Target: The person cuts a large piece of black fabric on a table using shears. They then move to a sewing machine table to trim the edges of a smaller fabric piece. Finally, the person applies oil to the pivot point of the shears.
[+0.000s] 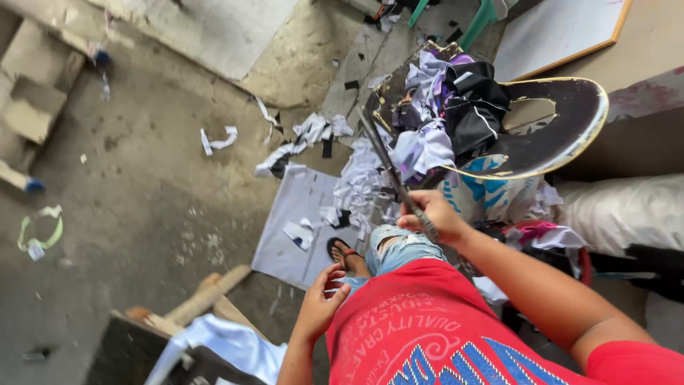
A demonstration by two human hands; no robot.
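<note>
Beside the worn black skateboard deck, which lies tilted across a stack of sacks, the right hand is clamped around the lower end of a long, thin dark rod-like tool; what kind of tool it is cannot be told. Its long axis runs on a diagonal, from the fist up and away to the left, its far tip pointing at the deck's near-left edge, where a heap of fabric scraps in white, lilac and black is piled on the board. More white and dark scraps lie scattered on the concrete floor left of the deck, some on a pale flat sheet just below them. The left hand sits well apart from the right one, lower and farther from the deck, fingers curled loosely near the person's knee in torn jeans; whether it holds anything cannot be told. A sandalled foot rests at the sheet's edge.
</note>
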